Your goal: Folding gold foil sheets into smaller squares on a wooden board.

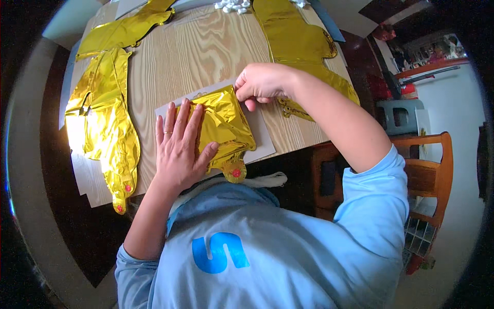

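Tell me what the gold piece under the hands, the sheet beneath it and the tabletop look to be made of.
Gold piece: likely thin metallic foil film, mirror-shiny and sharply creased, pressed by the left hand and pinched by the right hand. Sheet beneath: probably matte grey-white card, flat and stiff-edged. Tabletop: pale wood or wood-look laminate, with visible grain.

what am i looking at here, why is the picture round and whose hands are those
No machine here: a person wears a wide fisheye camera on the head, looking down, so edges bend. The left hand lies flat on a folded gold foil balloon that rests on a grey card. The right hand pinches the balloon's upper corner. More flat gold foil balloons lie left and at the back of the wooden table, with small white pieces at the far edge. A wooden chair stands on the right.
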The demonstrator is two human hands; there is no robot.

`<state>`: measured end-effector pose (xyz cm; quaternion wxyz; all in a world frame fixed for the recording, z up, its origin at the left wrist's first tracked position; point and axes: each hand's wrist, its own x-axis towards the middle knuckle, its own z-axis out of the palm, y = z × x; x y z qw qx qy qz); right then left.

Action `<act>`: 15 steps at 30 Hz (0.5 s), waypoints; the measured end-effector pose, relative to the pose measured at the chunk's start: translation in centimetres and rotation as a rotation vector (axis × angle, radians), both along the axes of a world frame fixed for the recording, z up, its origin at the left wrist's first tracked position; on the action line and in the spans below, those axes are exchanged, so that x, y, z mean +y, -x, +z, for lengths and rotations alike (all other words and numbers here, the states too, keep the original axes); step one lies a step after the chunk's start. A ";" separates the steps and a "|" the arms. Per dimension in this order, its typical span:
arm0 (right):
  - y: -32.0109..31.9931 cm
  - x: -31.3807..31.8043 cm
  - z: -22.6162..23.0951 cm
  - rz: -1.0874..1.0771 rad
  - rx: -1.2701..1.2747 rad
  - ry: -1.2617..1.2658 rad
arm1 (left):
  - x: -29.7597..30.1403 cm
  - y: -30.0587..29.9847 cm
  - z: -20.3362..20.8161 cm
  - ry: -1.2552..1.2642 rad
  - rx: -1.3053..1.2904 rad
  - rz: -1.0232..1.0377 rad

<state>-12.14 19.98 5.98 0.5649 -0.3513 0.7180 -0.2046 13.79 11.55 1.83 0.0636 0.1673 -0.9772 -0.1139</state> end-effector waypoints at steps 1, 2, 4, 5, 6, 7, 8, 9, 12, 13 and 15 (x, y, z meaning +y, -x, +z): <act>0.0 0.0 -0.2 0.003 0.002 0.001 | 0.0 0.0 0.0 0.003 -0.003 0.001; 0.0 0.0 -0.3 0.007 0.004 0.002 | 0.0 0.0 0.0 0.001 0.007 -0.003; -0.1 0.0 -0.6 -0.016 0.002 -0.002 | 0.0 0.1 -0.1 -0.002 0.028 -0.010; -0.1 0.1 -0.8 -0.027 0.001 -0.004 | 0.0 0.0 -0.1 0.001 0.028 -0.009; -0.2 0.1 -0.9 -0.039 0.004 -0.013 | 0.1 0.0 0.0 0.003 0.028 -0.009; -0.3 0.1 -1.0 -0.052 0.007 -0.023 | 0.1 0.0 0.0 0.006 0.029 -0.008; -0.4 0.2 -1.0 -0.065 0.012 -0.033 | 0.1 0.1 0.1 0.015 0.027 -0.010; -0.4 0.2 -1.0 -0.054 0.030 -0.035 | 0.2 0.1 0.2 0.025 0.026 -0.011; -0.7 0.3 -0.7 -0.041 0.070 -0.043 | 0.4 0.5 1.2 0.090 0.000 -0.022; -0.8 0.3 -0.4 -0.049 0.076 -0.043 | 0.5 0.7 1.3 0.117 -0.013 -0.027; -1.0 0.3 -0.2 -0.051 0.089 -0.039 | 0.7 1.4 1.4 0.105 0.036 -0.050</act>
